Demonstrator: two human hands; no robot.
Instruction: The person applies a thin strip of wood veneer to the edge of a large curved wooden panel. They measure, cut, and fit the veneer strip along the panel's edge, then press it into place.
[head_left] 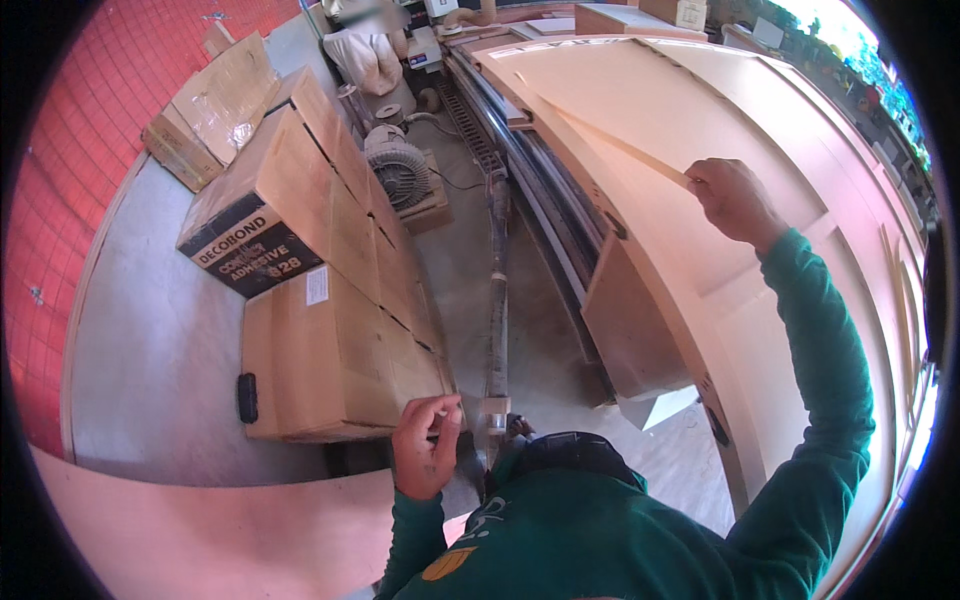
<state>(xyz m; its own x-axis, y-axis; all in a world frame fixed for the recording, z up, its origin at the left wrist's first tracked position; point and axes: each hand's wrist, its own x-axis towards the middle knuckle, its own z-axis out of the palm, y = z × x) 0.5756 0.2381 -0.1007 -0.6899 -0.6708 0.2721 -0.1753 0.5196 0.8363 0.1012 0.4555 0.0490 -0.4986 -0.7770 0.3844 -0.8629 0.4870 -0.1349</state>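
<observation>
My right hand (730,200) grips a thin pale wooden strip (620,144) lying at a slant over a large pale panel (765,120) with raised ribs and dark notches along its edge, which fills the right side. My left hand (425,443) is low in the middle, fingers curled, with nothing visible in it, beside the lower cardboard box (300,370) of a stack. A long worn pipe (497,300) runs away from me just right of that hand.
Printed upper boxes (290,190) and flattened cardboard (200,130) lean toward a red wall (55,150). An electric blower (395,170) sits behind. Dark lengths of metal (550,240) run under the panel's edge. A pinkish board (200,530) lies at lower left, on grey flooring (455,240).
</observation>
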